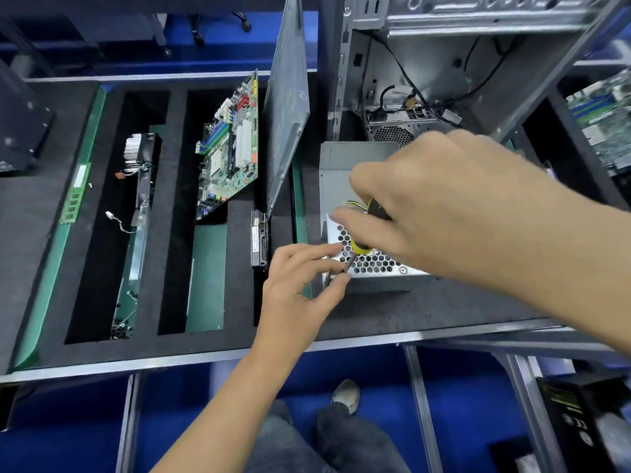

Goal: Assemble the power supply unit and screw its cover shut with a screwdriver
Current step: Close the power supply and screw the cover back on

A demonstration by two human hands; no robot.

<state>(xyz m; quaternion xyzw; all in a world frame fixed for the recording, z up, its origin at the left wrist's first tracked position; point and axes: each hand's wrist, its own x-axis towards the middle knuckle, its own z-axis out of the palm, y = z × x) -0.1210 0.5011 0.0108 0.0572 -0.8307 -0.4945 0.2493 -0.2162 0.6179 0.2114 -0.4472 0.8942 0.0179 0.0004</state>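
- Table (375,308): dark foam-like surface with cut-out slots, metal edge.
- Power supply unit (336,172): grey sheet-metal box, honeycomb vent grille on the near face, lying on the table directly under both hands.
- Right hand (454,206): curled round the handle, reaching in from the right.
- Left hand (297,285): fingertips pinch the shaft near its tip.
- Screwdriver (362,245): yellow-black handle; axis slopes down-left to the grille's near-left corner, where the left hand is nearer.
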